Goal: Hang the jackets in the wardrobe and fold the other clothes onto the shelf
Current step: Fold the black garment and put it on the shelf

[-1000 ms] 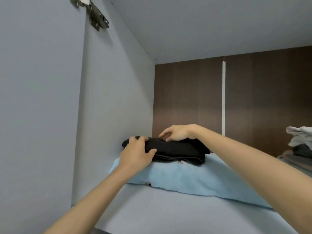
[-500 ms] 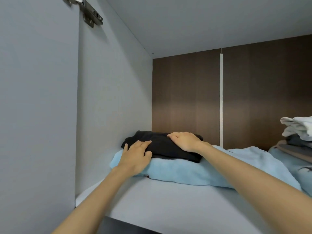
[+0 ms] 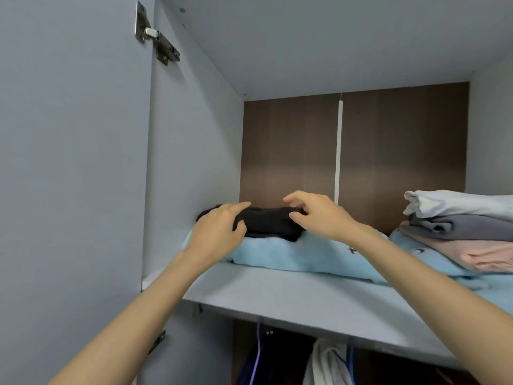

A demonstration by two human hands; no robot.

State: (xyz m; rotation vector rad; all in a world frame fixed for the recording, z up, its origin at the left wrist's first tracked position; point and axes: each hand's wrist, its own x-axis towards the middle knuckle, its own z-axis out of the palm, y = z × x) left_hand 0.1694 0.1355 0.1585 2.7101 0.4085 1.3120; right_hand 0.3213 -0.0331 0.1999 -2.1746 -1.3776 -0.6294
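A folded black garment [image 3: 268,222] lies on top of a light blue fleece garment [image 3: 305,254] at the left back of the grey wardrobe shelf [image 3: 291,298]. My left hand [image 3: 219,232] reaches over the black garment's left end with straight fingers and the thumb at its front edge. My right hand [image 3: 319,215] hovers at the garment's right end with loosely spread fingers and holds nothing. Below the shelf hang a dark jacket [image 3: 258,359] and a white jacket [image 3: 324,362].
On the shelf's right side stands a stack of folded clothes: white [image 3: 458,202] on top, grey [image 3: 458,226] beneath, pink [image 3: 485,254] lowest. The open wardrobe door [image 3: 69,190] with its metal hinge [image 3: 156,40] is close on the left. A brown back panel [image 3: 288,148] closes the compartment.
Both hands have lifted from pressing flat on the black garment, and the right hand now hovers at its right end. The view has pulled back, showing the shelf's front edge and the jackets below.
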